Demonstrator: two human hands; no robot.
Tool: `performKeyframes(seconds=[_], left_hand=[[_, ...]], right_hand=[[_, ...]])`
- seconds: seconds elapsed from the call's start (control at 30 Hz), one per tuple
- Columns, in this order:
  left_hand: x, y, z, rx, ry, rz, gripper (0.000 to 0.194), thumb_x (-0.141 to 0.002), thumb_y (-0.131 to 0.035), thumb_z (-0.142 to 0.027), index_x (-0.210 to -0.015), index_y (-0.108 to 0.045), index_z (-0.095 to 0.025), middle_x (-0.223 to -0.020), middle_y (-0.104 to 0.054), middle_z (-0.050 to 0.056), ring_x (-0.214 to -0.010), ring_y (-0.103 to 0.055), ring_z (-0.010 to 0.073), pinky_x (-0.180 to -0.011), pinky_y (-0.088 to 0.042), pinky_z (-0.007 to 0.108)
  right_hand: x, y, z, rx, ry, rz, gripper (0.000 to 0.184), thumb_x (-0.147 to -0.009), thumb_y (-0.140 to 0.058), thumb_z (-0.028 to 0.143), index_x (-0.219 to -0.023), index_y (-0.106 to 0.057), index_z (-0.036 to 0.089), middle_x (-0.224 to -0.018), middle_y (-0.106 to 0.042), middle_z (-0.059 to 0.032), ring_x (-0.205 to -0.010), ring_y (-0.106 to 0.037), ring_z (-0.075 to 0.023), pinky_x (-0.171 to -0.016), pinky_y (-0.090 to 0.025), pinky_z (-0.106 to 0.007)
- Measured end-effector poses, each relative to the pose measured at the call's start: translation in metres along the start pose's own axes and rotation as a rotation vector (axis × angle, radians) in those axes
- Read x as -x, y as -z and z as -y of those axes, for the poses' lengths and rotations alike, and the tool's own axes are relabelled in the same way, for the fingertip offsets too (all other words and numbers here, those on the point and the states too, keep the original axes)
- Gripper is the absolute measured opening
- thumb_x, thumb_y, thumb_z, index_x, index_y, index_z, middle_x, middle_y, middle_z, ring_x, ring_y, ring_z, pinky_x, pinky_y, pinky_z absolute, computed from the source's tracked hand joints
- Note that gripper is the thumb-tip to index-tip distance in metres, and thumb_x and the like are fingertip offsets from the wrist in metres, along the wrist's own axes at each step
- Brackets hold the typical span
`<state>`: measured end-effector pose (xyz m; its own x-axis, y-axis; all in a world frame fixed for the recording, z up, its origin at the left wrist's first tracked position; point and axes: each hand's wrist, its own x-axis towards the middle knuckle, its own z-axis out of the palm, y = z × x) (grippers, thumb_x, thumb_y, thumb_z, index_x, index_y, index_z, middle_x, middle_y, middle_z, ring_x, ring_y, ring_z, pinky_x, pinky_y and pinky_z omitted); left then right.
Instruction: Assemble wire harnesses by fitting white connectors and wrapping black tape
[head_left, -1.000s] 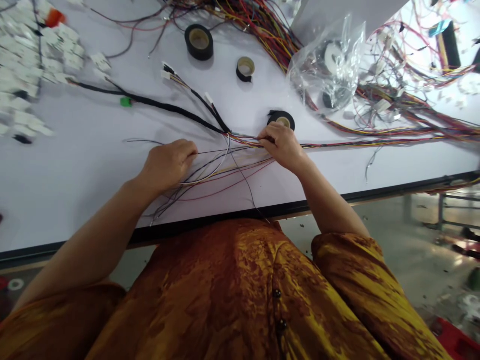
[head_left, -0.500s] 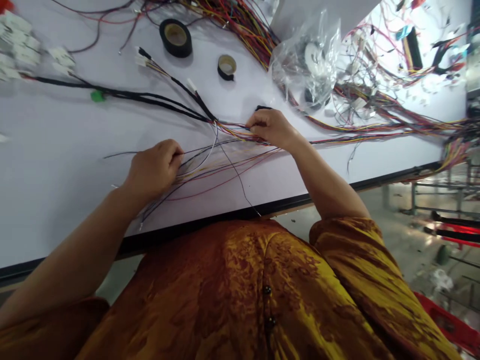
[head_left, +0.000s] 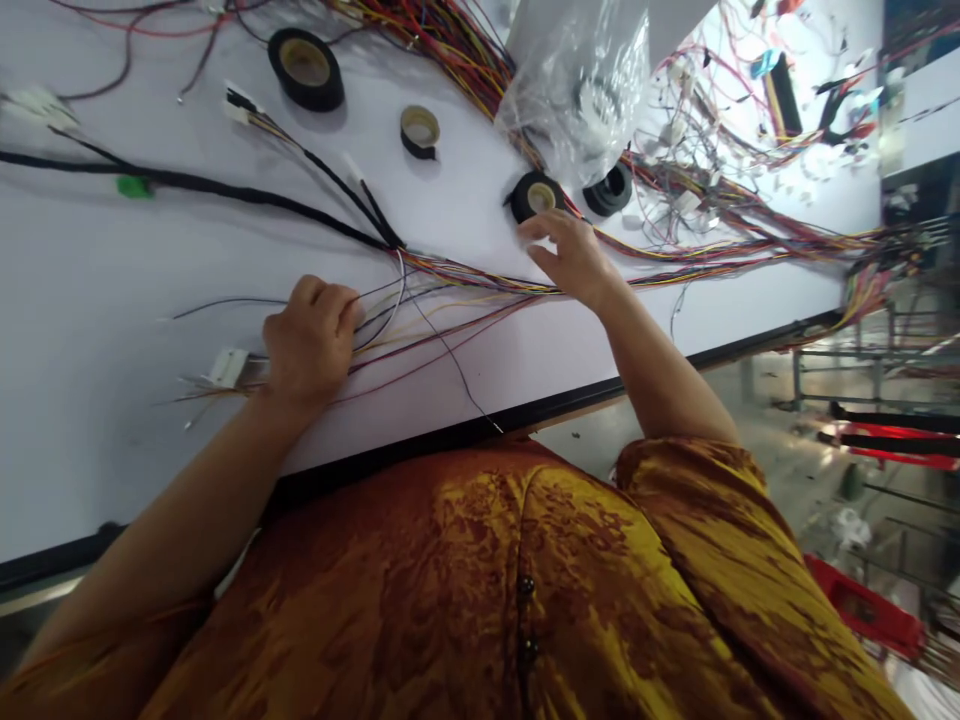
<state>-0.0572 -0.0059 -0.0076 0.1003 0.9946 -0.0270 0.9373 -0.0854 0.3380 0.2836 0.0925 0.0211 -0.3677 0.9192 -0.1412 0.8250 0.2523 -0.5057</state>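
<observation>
My left hand (head_left: pixel 311 340) is closed over a spread of thin coloured wires (head_left: pixel 442 310) on the white table (head_left: pixel 112 350). Just left of it lies a small white connector (head_left: pixel 227 366) with loose wire ends. My right hand (head_left: pixel 570 258) is raised with its fingers apart, holding nothing, just below a black tape roll (head_left: pixel 537 197). The wire bundle (head_left: pixel 480 275) runs beneath it. A black-sleeved harness branch (head_left: pixel 225 190) with a green connector (head_left: pixel 135 187) stretches across the table.
A large black tape roll (head_left: pixel 305 68) and a smaller one (head_left: pixel 418 132) stand farther up the table. A clear plastic bag (head_left: pixel 577 90) and dense wire harnesses (head_left: pixel 712 210) lie at the far right. The table's black front edge (head_left: pixel 405 445) runs near my body; a red crate (head_left: pixel 862 605) sits on the floor.
My right hand has let go of the wire bundle and lifted toward the tape roll, now uncovered. A white connector has appeared left of my left hand. The view has turned slightly.
</observation>
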Motion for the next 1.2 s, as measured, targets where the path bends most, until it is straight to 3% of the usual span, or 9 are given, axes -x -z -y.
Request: performKeyframes(seconds=[0.2, 0.33, 0.5, 0.7, 1.0, 1.2], left_hand=[[0.0, -0.009, 0.009, 0.047, -0.087, -0.063, 0.025, -0.098, -0.053, -0.03, -0.112, -0.071, -0.02, -0.101, -0.066, 0.007, -0.085, -0.058, 0.0163, -0.058, -0.03, 0.028], [0.0, -0.013, 0.013, 0.039, -0.117, -0.089, 0.026, -0.098, -0.053, -0.032, -0.11, -0.073, -0.021, -0.098, -0.066, 0.008, -0.084, -0.058, 0.0169, -0.056, -0.029, 0.028], [-0.001, -0.012, 0.013, 0.052, -0.119, -0.099, 0.025, -0.096, -0.055, -0.03, -0.111, -0.074, -0.021, -0.098, -0.066, 0.007, -0.082, -0.058, 0.0164, -0.055, -0.029, 0.028], [-0.004, -0.014, 0.017, 0.049, -0.12, -0.122, 0.027, -0.096, -0.054, -0.03, -0.113, -0.074, -0.023, -0.1, -0.065, 0.007, -0.082, -0.058, 0.0163, -0.055, -0.03, 0.028], [-0.006, -0.008, 0.015, 0.05, -0.079, -0.04, 0.03, -0.098, -0.051, -0.032, -0.118, -0.071, -0.025, -0.106, -0.066, 0.007, -0.086, -0.058, 0.0166, -0.06, -0.036, 0.028], [-0.005, -0.002, 0.014, 0.037, -0.036, -0.022, 0.031, -0.098, -0.049, -0.032, -0.118, -0.071, -0.024, -0.108, -0.066, 0.008, -0.089, -0.06, 0.0185, -0.064, -0.039, 0.031]], right_hand=[[0.011, -0.013, 0.0, -0.01, 0.03, 0.081, 0.013, -0.085, -0.064, 0.027, -0.092, -0.07, 0.019, -0.097, -0.065, -0.0077, -0.077, -0.059, -0.0165, -0.079, -0.053, -0.036], [0.013, -0.014, 0.011, 0.037, 0.051, 0.046, 0.012, -0.087, -0.063, 0.027, -0.094, -0.07, 0.019, -0.098, -0.063, -0.008, -0.08, -0.057, -0.017, -0.076, -0.05, -0.034], [0.011, -0.017, 0.017, 0.073, 0.084, 0.11, 0.011, -0.088, -0.06, 0.023, -0.088, -0.071, 0.021, -0.092, -0.063, -0.0053, -0.079, -0.056, -0.0163, -0.073, -0.046, -0.031], [0.011, -0.019, 0.02, 0.047, 0.112, 0.12, 0.013, -0.087, -0.06, 0.021, -0.095, -0.07, 0.019, -0.095, -0.064, -0.0056, -0.08, -0.057, -0.0158, -0.074, -0.045, -0.03], [0.01, -0.021, 0.037, 0.218, 0.01, 0.122, 0.013, -0.083, -0.052, 0.013, -0.086, -0.064, 0.018, -0.096, -0.065, -0.0077, -0.081, -0.057, -0.0191, -0.073, -0.042, -0.033], [0.013, -0.021, 0.035, 0.144, -0.048, 0.056, 0.018, -0.084, -0.049, 0.014, -0.095, -0.062, 0.019, -0.083, -0.066, -0.0063, -0.072, -0.055, -0.0193, -0.07, -0.041, -0.032]])
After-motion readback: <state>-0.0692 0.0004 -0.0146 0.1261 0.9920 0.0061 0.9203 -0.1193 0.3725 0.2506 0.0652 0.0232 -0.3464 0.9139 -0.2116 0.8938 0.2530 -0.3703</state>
